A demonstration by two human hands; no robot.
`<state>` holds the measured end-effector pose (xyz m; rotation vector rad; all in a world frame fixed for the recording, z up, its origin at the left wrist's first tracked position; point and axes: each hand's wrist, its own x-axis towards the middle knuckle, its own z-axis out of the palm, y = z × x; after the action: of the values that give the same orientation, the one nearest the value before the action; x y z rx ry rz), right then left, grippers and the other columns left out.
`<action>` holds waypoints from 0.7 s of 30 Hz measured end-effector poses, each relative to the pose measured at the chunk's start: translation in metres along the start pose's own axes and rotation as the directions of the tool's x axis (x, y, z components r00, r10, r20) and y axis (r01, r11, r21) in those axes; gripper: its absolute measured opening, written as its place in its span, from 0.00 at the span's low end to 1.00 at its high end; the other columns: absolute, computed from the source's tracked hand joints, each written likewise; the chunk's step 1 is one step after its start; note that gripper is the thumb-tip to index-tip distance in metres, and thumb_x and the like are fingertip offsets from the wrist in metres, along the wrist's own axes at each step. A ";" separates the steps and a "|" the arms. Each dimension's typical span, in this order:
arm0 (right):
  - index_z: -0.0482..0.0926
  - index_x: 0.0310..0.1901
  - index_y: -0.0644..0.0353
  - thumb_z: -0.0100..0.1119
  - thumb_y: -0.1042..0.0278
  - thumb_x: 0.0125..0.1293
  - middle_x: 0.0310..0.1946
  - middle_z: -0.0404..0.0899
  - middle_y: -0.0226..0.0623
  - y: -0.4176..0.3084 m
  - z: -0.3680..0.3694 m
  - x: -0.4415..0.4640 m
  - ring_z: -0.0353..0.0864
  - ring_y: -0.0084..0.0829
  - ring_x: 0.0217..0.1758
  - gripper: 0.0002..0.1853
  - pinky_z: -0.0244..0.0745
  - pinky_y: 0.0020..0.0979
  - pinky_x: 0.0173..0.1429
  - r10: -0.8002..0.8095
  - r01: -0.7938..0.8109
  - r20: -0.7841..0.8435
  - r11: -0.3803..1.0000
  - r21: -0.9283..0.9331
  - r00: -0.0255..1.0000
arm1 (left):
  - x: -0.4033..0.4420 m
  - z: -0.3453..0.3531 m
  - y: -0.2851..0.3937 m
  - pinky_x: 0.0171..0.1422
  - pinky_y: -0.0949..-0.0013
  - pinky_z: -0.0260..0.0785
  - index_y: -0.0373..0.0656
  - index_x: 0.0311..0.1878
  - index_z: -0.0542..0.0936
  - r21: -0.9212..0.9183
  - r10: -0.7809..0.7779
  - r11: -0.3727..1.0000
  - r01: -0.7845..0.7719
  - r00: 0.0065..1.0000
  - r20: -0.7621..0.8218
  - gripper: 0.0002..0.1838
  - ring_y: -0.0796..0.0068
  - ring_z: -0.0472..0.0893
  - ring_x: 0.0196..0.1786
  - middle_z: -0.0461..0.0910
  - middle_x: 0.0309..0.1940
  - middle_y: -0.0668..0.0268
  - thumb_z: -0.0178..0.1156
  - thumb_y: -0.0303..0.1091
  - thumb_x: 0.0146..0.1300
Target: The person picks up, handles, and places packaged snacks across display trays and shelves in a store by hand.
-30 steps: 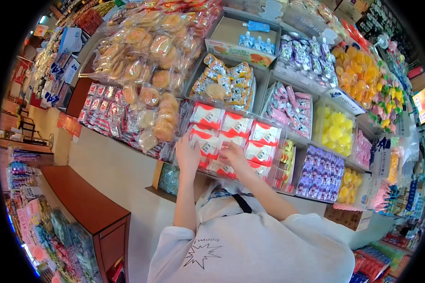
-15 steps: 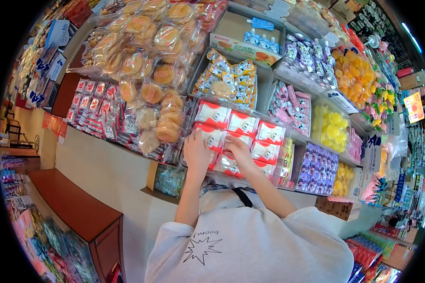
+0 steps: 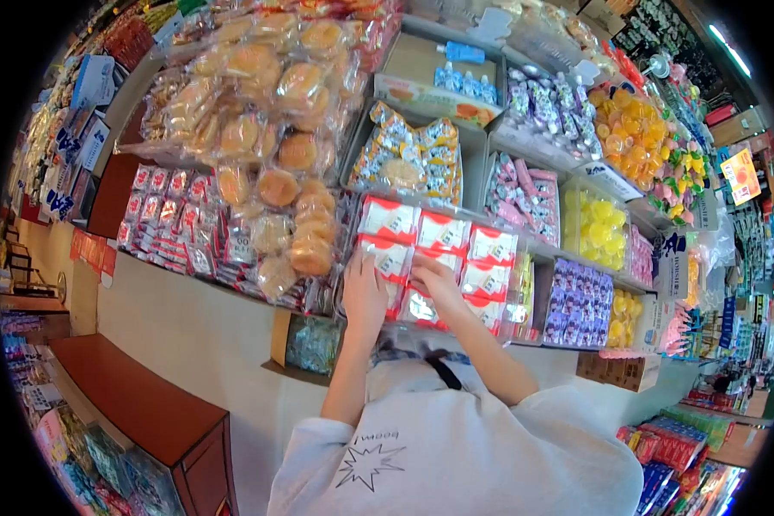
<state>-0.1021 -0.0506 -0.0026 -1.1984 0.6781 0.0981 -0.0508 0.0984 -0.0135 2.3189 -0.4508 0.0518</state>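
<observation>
Red-and-white snack packets (image 3: 443,232) lie in rows inside a clear plastic bin (image 3: 525,297) at the front of the display. My left hand (image 3: 365,292) rests over the packets of the left column, its fingers stretched out and slightly apart. Near the middle column, my right hand (image 3: 437,285) has its fingers bent round the edge of a red-and-white packet; its thumb is partly hidden. Both forearms reach over the bin's front edge.
Wrapped round cakes (image 3: 299,150) are heaped to the left, beside small red-and-white sachets (image 3: 168,211). Behind the bin are orange-and-white packets (image 3: 404,150). Purple packets (image 3: 579,301) and yellow jellies (image 3: 595,224) stand right. A brown cabinet (image 3: 138,378) is at lower left.
The view has shifted slightly. Both hands stay over the same packets, with only small finger movements; the packets keep nearly the same layout.
</observation>
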 end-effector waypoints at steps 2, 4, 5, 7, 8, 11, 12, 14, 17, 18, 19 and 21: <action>0.71 0.60 0.64 0.55 0.67 0.64 0.51 0.77 0.35 -0.001 0.002 0.001 0.77 0.27 0.52 0.23 0.72 0.28 0.56 0.014 -0.014 -0.032 1.000 -0.028 0.999 | -0.002 0.001 -0.005 0.66 0.54 0.61 0.34 0.53 0.72 -0.048 0.029 0.998 -0.030 0.999 -0.021 0.18 0.45 0.69 0.61 0.70 0.58 0.45 0.55 0.24 0.57; 0.69 0.63 0.63 0.55 0.67 0.64 0.54 0.76 0.37 0.004 0.001 0.004 0.75 0.29 0.55 0.26 0.71 0.29 0.57 -0.022 0.014 -0.062 0.991 -0.132 0.998 | -0.005 0.005 -0.010 0.68 0.55 0.60 0.35 0.54 0.72 -0.046 0.041 0.998 -0.042 0.999 -0.017 0.20 0.46 0.68 0.62 0.70 0.58 0.45 0.56 0.25 0.57; 0.67 0.64 0.64 0.55 0.68 0.64 0.55 0.76 0.37 0.014 -0.004 0.010 0.75 0.29 0.56 0.27 0.71 0.30 0.58 -0.066 0.062 -0.031 0.990 -0.126 0.997 | -0.005 0.005 -0.011 0.68 0.55 0.60 0.35 0.54 0.72 -0.050 0.054 0.997 -0.055 0.998 -0.023 0.20 0.46 0.68 0.62 0.70 0.59 0.46 0.56 0.25 0.57; 0.68 0.63 0.66 0.54 0.68 0.65 0.54 0.76 0.37 0.010 -0.002 0.008 0.76 0.29 0.55 0.25 0.71 0.31 0.59 -0.037 0.034 -0.028 0.994 -0.100 0.999 | -0.005 0.005 -0.011 0.67 0.55 0.61 0.36 0.51 0.73 -0.057 0.062 0.996 -0.064 0.998 -0.034 0.17 0.46 0.68 0.62 0.70 0.58 0.46 0.56 0.24 0.57; 0.68 0.63 0.67 0.54 0.69 0.65 0.54 0.77 0.37 0.021 -0.005 0.015 0.77 0.28 0.54 0.25 0.72 0.30 0.59 -0.031 0.028 -0.052 0.997 -0.075 0.998 | -0.005 0.004 -0.009 0.67 0.54 0.62 0.36 0.50 0.74 -0.057 0.062 0.996 -0.064 0.997 -0.045 0.16 0.46 0.69 0.62 0.71 0.58 0.46 0.56 0.24 0.57; 0.68 0.63 0.68 0.54 0.70 0.65 0.54 0.76 0.38 0.016 -0.002 0.009 0.77 0.28 0.53 0.25 0.72 0.28 0.57 -0.066 0.062 -0.050 0.994 -0.086 0.997 | -0.004 0.002 -0.010 0.66 0.54 0.62 0.36 0.49 0.75 -0.076 0.085 0.993 -0.090 0.994 -0.061 0.15 0.46 0.69 0.62 0.71 0.57 0.47 0.56 0.24 0.56; 0.67 0.63 0.68 0.54 0.70 0.65 0.54 0.76 0.39 0.016 -0.003 0.007 0.77 0.28 0.53 0.25 0.72 0.28 0.58 -0.079 0.074 -0.051 0.992 -0.097 0.996 | -0.005 0.002 -0.011 0.66 0.54 0.62 0.36 0.49 0.76 -0.074 0.083 0.994 -0.086 0.996 -0.046 0.15 0.46 0.69 0.62 0.71 0.57 0.47 0.56 0.24 0.56; 0.68 0.63 0.68 0.55 0.70 0.65 0.54 0.76 0.39 0.017 -0.007 0.005 0.77 0.29 0.54 0.25 0.72 0.28 0.58 -0.105 0.100 -0.035 0.988 -0.115 0.994 | -0.005 0.002 -0.011 0.66 0.55 0.63 0.37 0.48 0.77 -0.074 0.110 0.991 -0.115 0.991 -0.075 0.15 0.47 0.69 0.62 0.72 0.57 0.48 0.57 0.24 0.56; 0.70 0.61 0.68 0.57 0.69 0.63 0.52 0.77 0.41 0.014 -0.013 -0.003 0.76 0.29 0.54 0.25 0.71 0.28 0.58 -0.126 0.121 -0.038 0.985 -0.124 0.991 | -0.005 -0.003 -0.006 0.65 0.56 0.64 0.37 0.47 0.77 -0.077 0.129 0.988 -0.135 0.988 -0.083 0.14 0.48 0.70 0.61 0.73 0.55 0.49 0.57 0.24 0.55; 0.71 0.60 0.67 0.59 0.68 0.62 0.51 0.78 0.42 0.012 -0.016 -0.007 0.76 0.28 0.54 0.25 0.70 0.28 0.57 -0.128 0.121 -0.055 0.986 -0.115 0.990 | -0.005 -0.004 -0.004 0.65 0.56 0.64 0.37 0.47 0.77 -0.079 0.141 0.986 -0.148 0.986 -0.086 0.14 0.48 0.70 0.61 0.73 0.55 0.49 0.57 0.24 0.55; 0.73 0.57 0.66 0.59 0.67 0.62 0.50 0.78 0.41 0.010 -0.019 -0.013 0.76 0.27 0.52 0.22 0.70 0.27 0.55 -0.156 0.147 -0.051 0.979 -0.138 0.987 | -0.005 -0.004 -0.001 0.63 0.56 0.65 0.37 0.46 0.78 -0.084 0.142 0.985 -0.150 0.986 -0.093 0.14 0.50 0.71 0.59 0.74 0.53 0.51 0.58 0.25 0.55; 0.74 0.56 0.66 0.58 0.69 0.63 0.49 0.78 0.41 0.004 -0.026 -0.023 0.77 0.29 0.52 0.21 0.71 0.28 0.57 -0.163 0.151 -0.063 0.975 -0.164 0.985 | -0.006 -0.005 0.007 0.61 0.57 0.66 0.38 0.45 0.78 -0.091 0.157 0.982 -0.166 0.983 -0.100 0.14 0.51 0.73 0.57 0.75 0.51 0.52 0.58 0.25 0.54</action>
<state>-0.1334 -0.0651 0.0014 -1.4110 0.6486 -0.0267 -0.0584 0.0992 -0.0065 2.1689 -0.5810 0.2102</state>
